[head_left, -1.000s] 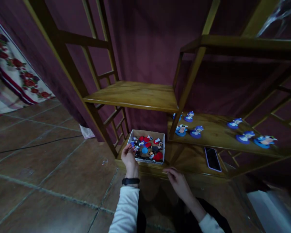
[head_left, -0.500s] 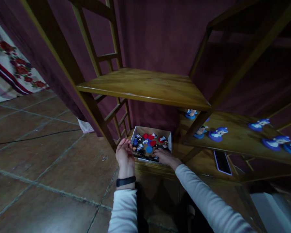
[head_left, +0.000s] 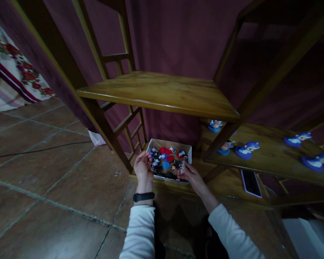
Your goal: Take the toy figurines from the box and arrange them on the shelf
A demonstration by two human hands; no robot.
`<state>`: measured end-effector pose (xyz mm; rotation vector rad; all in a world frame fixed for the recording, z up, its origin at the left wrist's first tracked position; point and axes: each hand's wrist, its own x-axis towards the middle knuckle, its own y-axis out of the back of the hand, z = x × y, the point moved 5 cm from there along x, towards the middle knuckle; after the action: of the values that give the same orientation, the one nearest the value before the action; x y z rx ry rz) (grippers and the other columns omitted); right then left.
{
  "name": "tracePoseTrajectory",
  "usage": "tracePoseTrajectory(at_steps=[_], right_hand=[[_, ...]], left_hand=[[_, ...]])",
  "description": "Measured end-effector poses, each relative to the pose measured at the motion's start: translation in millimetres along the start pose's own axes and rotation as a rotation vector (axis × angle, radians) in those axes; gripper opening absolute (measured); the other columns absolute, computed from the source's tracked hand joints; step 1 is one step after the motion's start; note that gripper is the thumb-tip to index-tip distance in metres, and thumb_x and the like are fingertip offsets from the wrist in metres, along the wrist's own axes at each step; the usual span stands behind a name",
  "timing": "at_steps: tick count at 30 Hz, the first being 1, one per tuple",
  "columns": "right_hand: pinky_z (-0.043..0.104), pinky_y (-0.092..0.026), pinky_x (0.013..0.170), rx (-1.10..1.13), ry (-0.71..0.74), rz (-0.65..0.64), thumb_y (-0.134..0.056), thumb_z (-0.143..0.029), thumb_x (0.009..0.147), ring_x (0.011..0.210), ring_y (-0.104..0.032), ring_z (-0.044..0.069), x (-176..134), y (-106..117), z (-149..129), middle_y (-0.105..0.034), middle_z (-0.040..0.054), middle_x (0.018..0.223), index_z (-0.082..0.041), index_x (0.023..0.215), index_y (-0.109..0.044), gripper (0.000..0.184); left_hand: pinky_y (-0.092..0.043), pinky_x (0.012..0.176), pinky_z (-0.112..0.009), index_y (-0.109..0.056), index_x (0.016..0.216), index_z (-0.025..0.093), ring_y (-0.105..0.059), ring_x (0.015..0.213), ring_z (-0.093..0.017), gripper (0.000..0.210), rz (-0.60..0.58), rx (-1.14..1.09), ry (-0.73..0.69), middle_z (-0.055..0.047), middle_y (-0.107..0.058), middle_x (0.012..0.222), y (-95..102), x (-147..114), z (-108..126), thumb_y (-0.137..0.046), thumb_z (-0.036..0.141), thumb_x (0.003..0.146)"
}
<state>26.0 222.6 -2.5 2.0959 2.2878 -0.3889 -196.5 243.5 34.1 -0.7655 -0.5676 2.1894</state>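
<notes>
A shallow white cardboard box rests on the lowest shelf. Inside it lie several small figurines with red, blue and black parts, and a round blue base. At the box's left wall is my left hand, its fingers curled together; what they hold, if anything, is hidden. My right hand reaches over the box's right front part. Its thumb and fingers are pinched on a small figurine, of which only a pale bit shows.
A wooden shelf board juts out above the box. To the right, several blue-based figurines stand on another shelf, with a phone below them. A dark cable crosses the tiled floor at left.
My right hand has moved right and lifted slightly, from inside the box, its fingers now pinched. My left hand has shifted a little right, its fingers more curled. The view has shifted slightly.
</notes>
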Motion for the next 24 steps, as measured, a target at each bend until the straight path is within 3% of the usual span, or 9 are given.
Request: tracePoseTrajectory(at_steps=[3, 7, 13, 19, 21, 24], right_hand=[[0.028, -0.049, 0.059, 0.091, -0.104, 0.003, -0.066, -0.051, 0.068, 0.065, -0.058, 0.015, -27.2, 5.0, 7.9, -0.064, 0.0028, 0.077, -0.019, 0.091, -0.062, 0.040], [0.029, -0.050, 0.065, 0.009, -0.106, 0.031, -0.068, -0.049, 0.066, 0.064, -0.057, 0.014, -40.1, 11.7, 11.8, -0.064, 0.0021, 0.076, -0.017, 0.087, -0.065, 0.038], [0.032, -0.053, 0.066, -0.075, -0.024, 0.029, -0.068, -0.047, 0.065, 0.082, -0.059, 0.020, -35.3, 13.6, 7.6, -0.065, 0.0024, 0.092, -0.023, 0.096, -0.062, 0.040], [0.033, -0.051, 0.076, -0.191, 0.016, 0.017, -0.065, -0.040, 0.068, 0.083, -0.059, 0.018, -26.6, 17.0, 5.6, -0.065, 0.0016, 0.089, -0.021, 0.089, -0.060, 0.029], [0.034, -0.049, 0.080, -0.222, 0.010, 0.024, -0.064, -0.039, 0.069, 0.084, -0.059, 0.019, -24.5, 17.7, 7.9, -0.065, 0.0018, 0.089, -0.021, 0.092, -0.061, 0.029], [0.033, -0.050, 0.077, -0.192, -0.006, 0.029, -0.063, -0.039, 0.069, 0.082, -0.060, 0.018, -24.6, 15.9, 10.6, -0.065, 0.0018, 0.090, -0.022, 0.095, -0.061, 0.031]], left_hand=[[-0.043, 0.053, -0.017, -0.060, 0.080, 0.011, -0.058, 0.059, -0.008, 0.018, -0.002, 0.071, -0.043, -0.003, -0.063, 0.072, -2.1, 2.8, -11.2, -0.058, 0.006, 0.063], [-0.042, 0.055, -0.019, -0.062, 0.079, 0.012, -0.056, 0.058, -0.008, 0.016, -0.060, 0.249, -0.137, -0.002, -0.063, 0.071, -6.6, 8.1, -28.5, -0.059, 0.013, 0.063], [-0.045, 0.063, -0.025, -0.064, 0.081, 0.014, -0.059, 0.066, -0.014, 0.013, -0.279, 0.751, -0.231, -0.005, -0.065, 0.075, -25.0, 13.0, -58.6, -0.056, 0.018, 0.071], [-0.045, 0.079, -0.030, -0.065, 0.094, 0.016, -0.062, 0.081, -0.019, 0.024, -0.445, 1.378, -0.441, -0.010, -0.067, 0.092, -37.1, 7.5, -74.3, -0.051, 0.012, 0.075], [-0.044, 0.081, -0.031, -0.065, 0.096, 0.016, -0.062, 0.083, -0.020, 0.025, -0.461, 1.425, -0.459, -0.012, -0.067, 0.094, -40.5, 5.8, -73.7, -0.052, 0.012, 0.075], [-0.045, 0.079, -0.031, -0.066, 0.091, 0.018, -0.062, 0.082, -0.021, 0.021, -0.393, 1.320, -0.464, -0.011, -0.068, 0.087, -43.1, 6.9, -60.3, -0.055, 0.013, 0.074]])
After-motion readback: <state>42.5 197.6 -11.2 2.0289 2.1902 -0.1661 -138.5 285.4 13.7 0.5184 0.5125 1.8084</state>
